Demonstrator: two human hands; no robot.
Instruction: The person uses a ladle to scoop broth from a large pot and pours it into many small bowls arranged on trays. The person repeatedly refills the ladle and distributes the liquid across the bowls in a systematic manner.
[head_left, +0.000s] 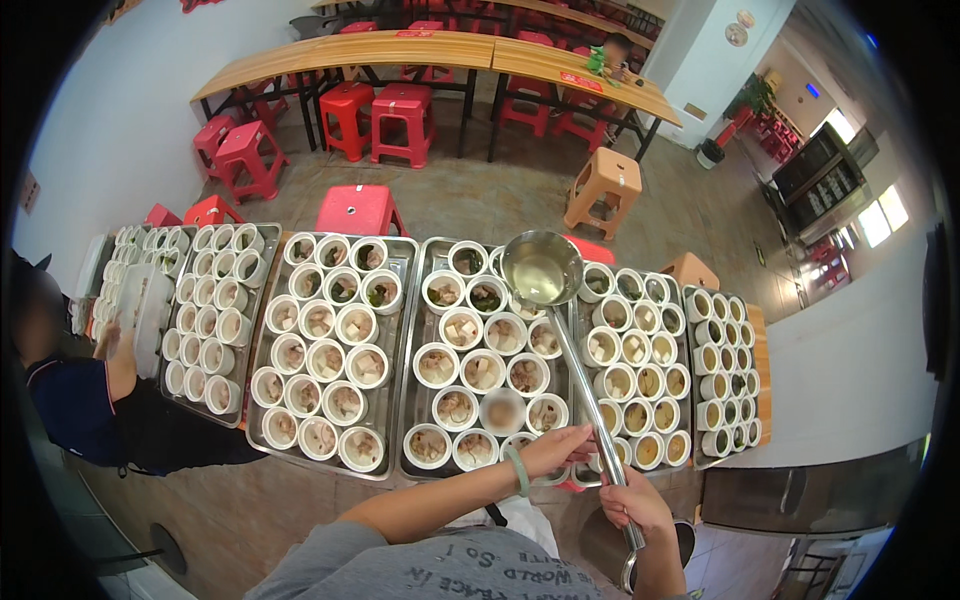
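My right hand (637, 499) is closed around the lower handle of a long metal ladle (589, 382). The ladle's round bowl holds pale, clear liquid (541, 271) and hangs above the far side of two neighbouring trays, hiding some cups. Beside the middle of the handle, my left hand (559, 450) reaches in from the left, a pale green bangle (517, 471) on its wrist. Its fingertips are at the handle's edge; whether they grip it is unclear. Below lie white cups (484, 371) with meat, white cubes or dark greens. Cups (649, 450) nearer on the right tray hold yellowish liquid.
Several metal trays (409, 300) of cups stand side by side. At left, a person (75, 405) reaches toward a translucent plastic container (141, 300). Plastic stools (360, 208) stand beyond the trays, before long wooden tables (420, 49). Another person (615, 56) sits there. A dark round pot (684, 541) is near my right arm.
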